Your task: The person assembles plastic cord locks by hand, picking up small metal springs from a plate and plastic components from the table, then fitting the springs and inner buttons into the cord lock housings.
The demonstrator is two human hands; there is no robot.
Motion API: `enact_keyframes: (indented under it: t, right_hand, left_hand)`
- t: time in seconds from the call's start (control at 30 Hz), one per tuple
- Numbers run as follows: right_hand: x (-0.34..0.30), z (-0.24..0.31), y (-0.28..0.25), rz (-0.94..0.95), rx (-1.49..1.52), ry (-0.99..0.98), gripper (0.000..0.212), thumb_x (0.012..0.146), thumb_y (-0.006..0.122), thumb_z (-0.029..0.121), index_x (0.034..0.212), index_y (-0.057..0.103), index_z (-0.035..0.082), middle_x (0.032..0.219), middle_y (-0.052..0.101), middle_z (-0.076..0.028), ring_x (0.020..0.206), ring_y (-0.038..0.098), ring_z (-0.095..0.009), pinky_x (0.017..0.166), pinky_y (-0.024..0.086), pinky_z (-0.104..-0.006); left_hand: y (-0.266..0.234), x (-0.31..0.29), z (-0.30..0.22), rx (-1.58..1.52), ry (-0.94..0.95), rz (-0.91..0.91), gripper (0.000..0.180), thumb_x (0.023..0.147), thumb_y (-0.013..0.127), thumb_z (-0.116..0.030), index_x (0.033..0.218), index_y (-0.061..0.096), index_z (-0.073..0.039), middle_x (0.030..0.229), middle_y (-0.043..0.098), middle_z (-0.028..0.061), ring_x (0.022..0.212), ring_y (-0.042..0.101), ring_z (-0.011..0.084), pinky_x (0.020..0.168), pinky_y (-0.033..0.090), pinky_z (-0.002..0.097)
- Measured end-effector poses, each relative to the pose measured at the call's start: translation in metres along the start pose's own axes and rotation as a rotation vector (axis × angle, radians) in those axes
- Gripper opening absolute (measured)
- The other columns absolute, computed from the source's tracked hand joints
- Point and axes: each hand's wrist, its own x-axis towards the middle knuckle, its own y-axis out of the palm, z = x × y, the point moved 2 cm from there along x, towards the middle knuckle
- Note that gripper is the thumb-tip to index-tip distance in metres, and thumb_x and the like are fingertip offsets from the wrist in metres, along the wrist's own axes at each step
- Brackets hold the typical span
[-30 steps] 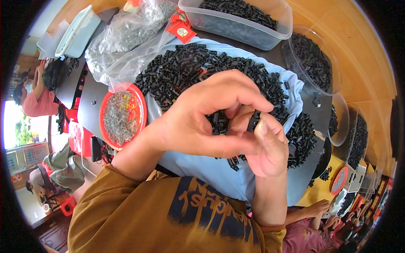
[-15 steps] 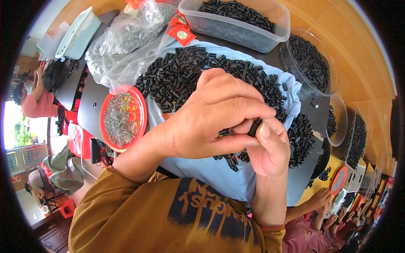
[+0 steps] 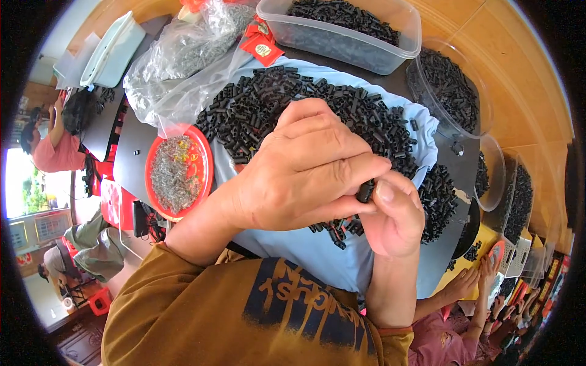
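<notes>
At our far left stands a pale bin (image 3: 107, 58), and nearer to us, on the dark counter (image 3: 128, 174), lies a red plate (image 3: 209, 160) of tiny glinting parts (image 3: 173, 180), with a clear plastic bag (image 3: 162, 76) just beyond it. Next, a broad heap of short black tubes (image 3: 241, 107) covers the light-blue cloth (image 3: 299, 253), and our left hand (image 3: 299, 171) arches over it, index finger and thumb drawn in close to the black piece (image 3: 365, 191). Whether that grip pinches the piece or merely rests against it, we cannot tell, since our own fingers hide the contact.

The black piece is up between our two hands, above the heap, one end showing and slightly tilted. We judge it light and stiff, probably moulded plastic, smooth enough to roll under a fingertip yet hardly fragile. We would take hold of it across its rounded sides, thumb against index finger, leaving its end free.

To the right of it, our right hand (image 3: 400, 213) pinches the piece, thumb on the near side, fingers curled behind. Past that hand, a rounded clear tub (image 3: 488, 116) holds more black pieces (image 3: 450, 91).
</notes>
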Motion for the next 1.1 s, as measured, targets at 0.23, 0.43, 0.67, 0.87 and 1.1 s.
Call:
enact_keyframes:
  t: [0.23, 0.43, 0.67, 0.87, 1.1]
  right_hand:
    - [0.000, -0.001, -0.003, -0.033, 0.064, 0.049, 0.026, 0.080, 0.050, 0.010, 0.095, 0.062, -0.008, 0.110, 0.056, -0.017, 0.102, 0.052, -0.022, 0.088, 0.039, -0.0315]
    - [0.003, 0.001, -0.004, 0.059, 0.130, 0.009, 0.031, 0.081, 0.049, 0.014, 0.100, 0.059, -0.009, 0.103, 0.060, -0.014, 0.095, 0.055, -0.020, 0.086, 0.040, -0.0307]
    - [0.002, -0.001, 0.007, 0.073, -0.157, 0.019, 0.029, 0.079, 0.052, 0.020, 0.078, 0.063, -0.007, 0.081, 0.060, -0.013, 0.077, 0.056, -0.020, 0.074, 0.042, -0.0298]
    - [-0.001, -0.007, 0.023, 0.361, -0.274, 0.049, 0.019, 0.078, 0.059, 0.014, 0.079, 0.064, -0.004, 0.082, 0.060, -0.011, 0.076, 0.056, -0.018, 0.069, 0.043, -0.0286]
    - [-0.022, -0.016, 0.043, 0.859, -0.474, 0.110, 0.020, 0.077, 0.058, 0.019, 0.075, 0.064, 0.000, 0.068, 0.060, -0.006, 0.062, 0.058, -0.015, 0.057, 0.045, -0.0280]
  left_hand:
    - [0.004, -0.002, -0.002, -0.015, -0.017, -0.045, 0.047, 0.060, 0.078, -0.027, 0.099, 0.063, -0.005, 0.083, 0.061, 0.0043, 0.070, 0.058, 0.0198, 0.073, 0.044, 0.0368]
    - [0.002, 0.004, -0.006, -0.019, -0.058, 0.021, 0.044, 0.061, 0.076, -0.020, 0.100, 0.062, -0.005, 0.083, 0.059, 0.0039, 0.074, 0.056, 0.0202, 0.074, 0.043, 0.0376]
    - [-0.013, 0.049, -0.004, 0.162, -0.265, -0.105, 0.039, 0.070, 0.066, -0.003, 0.109, 0.060, -0.004, 0.087, 0.058, 0.0049, 0.073, 0.052, 0.0143, 0.069, 0.044, 0.0265]
    - [-0.001, 0.093, 0.074, 0.637, -0.151, 0.087, 0.016, 0.086, 0.054, -0.018, 0.094, 0.057, -0.005, 0.080, 0.060, 0.0068, 0.073, 0.058, 0.0224, 0.064, 0.046, 0.0348]
    - [0.069, 0.065, -0.002, 0.055, 0.036, 0.417, 0.025, 0.076, 0.064, -0.006, 0.101, 0.063, -0.006, 0.104, 0.062, 0.0096, 0.100, 0.055, 0.0263, 0.089, 0.041, 0.0348]
